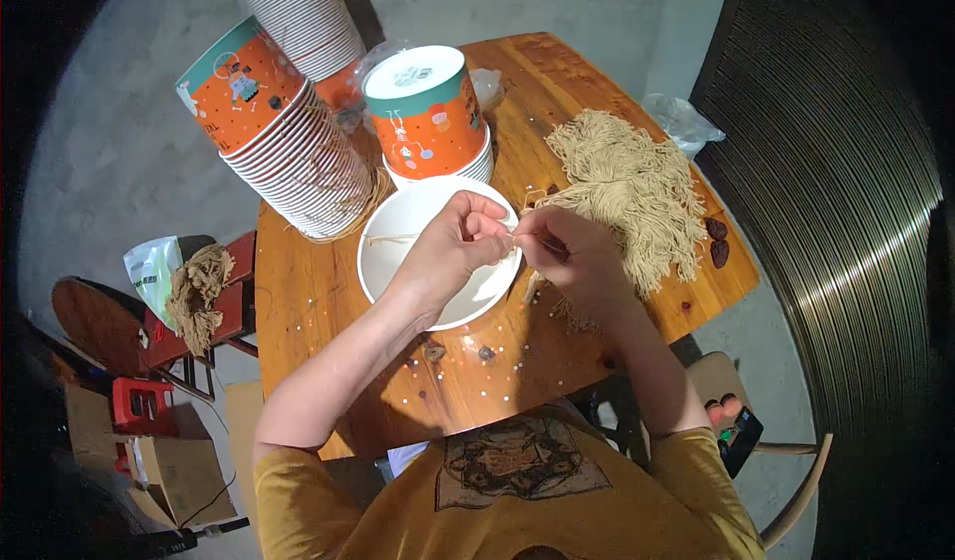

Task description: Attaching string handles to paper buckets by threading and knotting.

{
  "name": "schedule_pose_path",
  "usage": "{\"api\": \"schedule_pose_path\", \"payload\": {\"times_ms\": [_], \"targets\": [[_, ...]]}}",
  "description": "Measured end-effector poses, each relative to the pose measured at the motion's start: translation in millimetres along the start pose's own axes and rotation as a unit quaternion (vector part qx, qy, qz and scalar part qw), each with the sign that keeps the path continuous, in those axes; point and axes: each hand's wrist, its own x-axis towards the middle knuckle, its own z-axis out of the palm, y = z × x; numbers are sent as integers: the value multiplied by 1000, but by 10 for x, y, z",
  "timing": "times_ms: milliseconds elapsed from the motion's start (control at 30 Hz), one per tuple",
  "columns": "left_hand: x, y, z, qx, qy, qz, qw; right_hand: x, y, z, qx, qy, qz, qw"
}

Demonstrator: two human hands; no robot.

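Observation:
Over a white bowl (398, 277), my left hand (450, 252) and my right hand (577, 254) meet, fingertips nearly touching. Both are closed in a pinch on a thin beige cord (393, 238); one stretch of it runs out to the left of my left hand, across the bowl. What exactly sits between the fingertips is too small to make out. Beside my right hand lies a big heap of beige cords (632, 187). The right hand and forearm hide part of its near edge.
Behind the bowl stand stacks of orange paper buckets (423, 127), and another leaning stack (298, 162) is to the left. Small white beads (487, 397) dot the wooden table (557, 371). Dark reddish dried fruits (718, 252) lie at the right edge. A red stool (144, 406) stands lower left.

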Motion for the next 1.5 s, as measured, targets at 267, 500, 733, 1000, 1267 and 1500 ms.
{"api": "schedule_pose_path", "payload": {"times_ms": [267,500,733,1000,1267,1500], "targets": [[-40,16,93,95,-14,11,995,-2,-8,4,26,-16,39,999],[-85,-17,19,268,10,46,962,-15,53,-43,77,-12,89,993],[-107,69,69,321,1,47,946,-28,71,-39,91,-13,96,991],[-62,-2,34,198,1,41,979,-71,87,-60,72,-9,76,995],[-53,59,61,150,-5,-29,988,-97,47,-82,123,7,94,988],[-64,-14,69,171,7,39,985,-73,-23,-70,0,-10,28,1000]]}}
